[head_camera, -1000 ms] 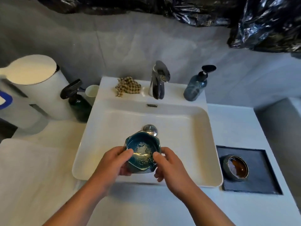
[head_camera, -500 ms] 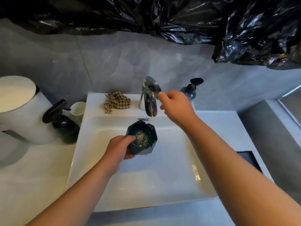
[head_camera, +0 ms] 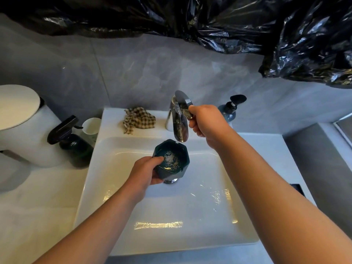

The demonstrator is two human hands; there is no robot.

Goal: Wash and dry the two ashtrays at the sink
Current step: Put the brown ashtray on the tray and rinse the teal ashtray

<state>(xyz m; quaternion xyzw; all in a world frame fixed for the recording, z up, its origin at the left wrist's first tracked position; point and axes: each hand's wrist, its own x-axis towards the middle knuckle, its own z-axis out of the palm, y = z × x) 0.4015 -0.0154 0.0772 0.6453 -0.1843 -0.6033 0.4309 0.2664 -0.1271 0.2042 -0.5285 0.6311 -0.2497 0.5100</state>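
My left hand [head_camera: 145, 173] grips a dark teal faceted ashtray [head_camera: 174, 159] by its near rim, thumb inside. Pale ash and grit lie in its bottom. It is held above the white sink [head_camera: 190, 235], just below the spout of the chrome tap [head_camera: 179, 126]. My right hand [head_camera: 205, 121] holds the tap's lever between thumb and curled fingers. No stream of water is plainly visible. The second ashtray is out of view; only a corner of its dark tray [head_camera: 298, 188] shows at the right.
A checked cloth [head_camera: 139, 120] lies on the sink's back ledge left of the tap. A blue soap dispenser [head_camera: 231, 109] stands behind my right hand. A dark spray bottle [head_camera: 73, 142], a white cup [head_camera: 91, 126] and a white lidded bin [head_camera: 21, 126] stand to the left. Black plastic sheeting hangs overhead.
My right hand left the ashtray, reached up and took hold of the tap lever. My left hand lifted the ashtray alone from low over the basin to under the spout.
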